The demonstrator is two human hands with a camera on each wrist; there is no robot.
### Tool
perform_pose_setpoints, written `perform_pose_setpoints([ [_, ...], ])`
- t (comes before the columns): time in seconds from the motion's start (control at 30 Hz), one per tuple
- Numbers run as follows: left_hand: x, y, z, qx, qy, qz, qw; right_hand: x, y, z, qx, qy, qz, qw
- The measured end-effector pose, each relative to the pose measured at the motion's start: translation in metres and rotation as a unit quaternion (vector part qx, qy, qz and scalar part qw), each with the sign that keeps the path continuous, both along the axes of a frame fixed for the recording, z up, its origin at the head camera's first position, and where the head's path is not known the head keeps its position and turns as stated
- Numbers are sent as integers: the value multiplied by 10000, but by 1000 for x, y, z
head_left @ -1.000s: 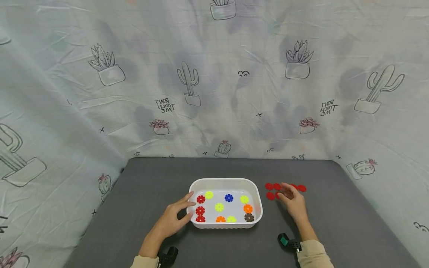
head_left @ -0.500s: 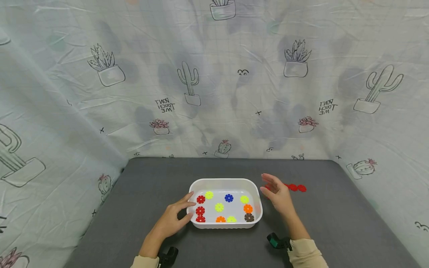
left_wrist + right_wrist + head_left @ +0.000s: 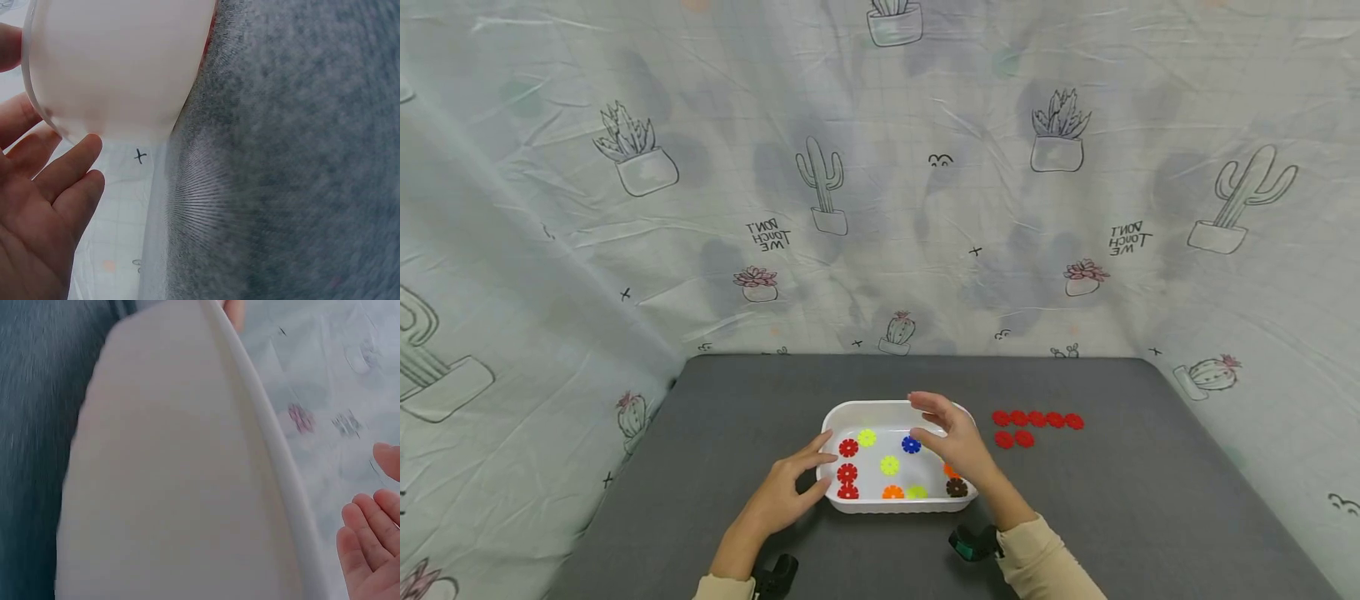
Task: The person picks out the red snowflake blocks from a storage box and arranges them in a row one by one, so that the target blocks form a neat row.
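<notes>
A white plastic tray (image 3: pixel 898 507) holds notched plastic discs: red discs (image 3: pixel 848 448) on the left, yellow-green discs (image 3: pixel 890 465), a blue disc (image 3: pixel 911 445), orange discs (image 3: pixel 892 492) and a dark brown disc (image 3: pixel 957 487). My left hand (image 3: pixel 778 496) holds the tray's left rim; in the left wrist view, some fingertips reach over the edge and others lie by the outer wall (image 3: pixel 119 69). Over the tray's right half hovers my right hand (image 3: pixel 958 437), thumb and fingers apart with nothing between them. It hides the far right corner and part of one orange disc.
Right of the tray, several red discs (image 3: pixel 1036 419) lie on the grey table (image 3: pixel 760 387) in two rows, a longer far one and a shorter near one. Cactus-printed cloth (image 3: pixel 880 208) hangs behind the table and along both sides.
My right hand has swung left from the red discs to above the tray, uncovering both red rows. My left hand and the tray have stayed in place.
</notes>
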State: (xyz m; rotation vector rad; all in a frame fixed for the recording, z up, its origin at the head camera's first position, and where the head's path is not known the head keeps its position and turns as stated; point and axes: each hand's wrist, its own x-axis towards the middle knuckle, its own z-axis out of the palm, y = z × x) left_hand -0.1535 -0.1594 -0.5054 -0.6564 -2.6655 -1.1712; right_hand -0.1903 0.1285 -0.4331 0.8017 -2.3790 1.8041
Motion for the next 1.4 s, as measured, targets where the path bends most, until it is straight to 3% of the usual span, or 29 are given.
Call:
perform_pose_setpoints([
  [0.27,-1,-1,1,19,-54,-50,10000,-4,-36,8,137,-189,504,9985],
  [0.5,-2,-1,1,-11,-62,-71,10000,-22,-61,-6,202,-612,769,9950],
  [0.7,-2,-2,0,-14,-5,-77,10000,-40,-83,-31,605,-878,544,9928],
  [0.9,-3,-2,-1,-26,130,-120,9998,-44,-93,-39,1112,-1021,423,9876],
  [1.4,-5,-4,1,-88,540,-216,9983,-49,-100,-59,1615,-1289,435,9775],
])
